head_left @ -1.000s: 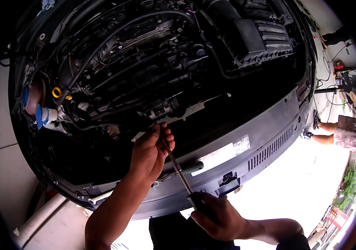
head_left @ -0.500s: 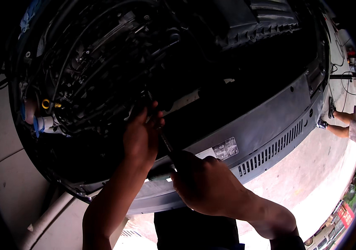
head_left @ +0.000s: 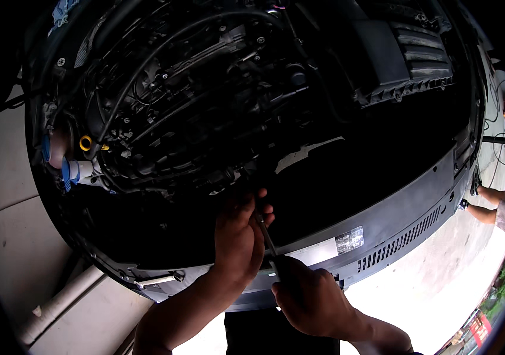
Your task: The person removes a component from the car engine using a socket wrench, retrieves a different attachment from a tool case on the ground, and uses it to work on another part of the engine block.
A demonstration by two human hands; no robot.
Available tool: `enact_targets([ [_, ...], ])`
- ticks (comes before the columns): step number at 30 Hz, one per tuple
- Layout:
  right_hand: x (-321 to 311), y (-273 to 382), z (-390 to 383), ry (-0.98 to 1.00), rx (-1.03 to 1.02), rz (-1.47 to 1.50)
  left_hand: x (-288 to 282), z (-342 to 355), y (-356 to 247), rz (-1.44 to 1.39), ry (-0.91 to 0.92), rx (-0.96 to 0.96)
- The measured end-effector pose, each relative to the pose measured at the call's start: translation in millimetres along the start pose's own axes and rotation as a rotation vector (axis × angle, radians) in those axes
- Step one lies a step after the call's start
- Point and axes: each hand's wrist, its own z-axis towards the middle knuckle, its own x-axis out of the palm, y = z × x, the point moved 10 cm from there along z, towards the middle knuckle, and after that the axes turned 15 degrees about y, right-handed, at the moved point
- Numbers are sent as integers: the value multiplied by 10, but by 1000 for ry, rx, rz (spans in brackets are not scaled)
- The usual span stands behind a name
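My right hand (head_left: 317,302) is closed round the dark handle end of a hand tool with a slim metal shaft (head_left: 268,235); its exact kind is hidden. Toward the engine, my left hand (head_left: 237,236) has its fingers curled about the far part of this shaft. The tool's tip is lost in the dark just beyond the left fingertips, close to the engine's front side. Both hands are over the front edge of an open car engine bay, beside the dark engine (head_left: 205,106).
A grey front panel (head_left: 382,207) with slots and a label crosses below the bay. A silver bar-shaped piece (head_left: 160,280) lies on its left part. Blue-capped reservoirs (head_left: 78,170) and a yellow ring (head_left: 86,143) stand left. An air-filter box (head_left: 382,59) sits far right. Another person's legs (head_left: 492,204) show at right.
The view has shifted, so the engine bay sits further right and lower in it. Both hands remain on the tool, closer to the front edge. The silver bar-shaped piece now shows past my left forearm.
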Motion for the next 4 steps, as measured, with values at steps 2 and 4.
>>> enact_targets([
  [2,-1,28,-14,-31,19,29,-13,-40,14,-1,0,-23],
  [4,-19,161,61,-47,-26,-25,-97,-48,-56,24,-14,-34],
])
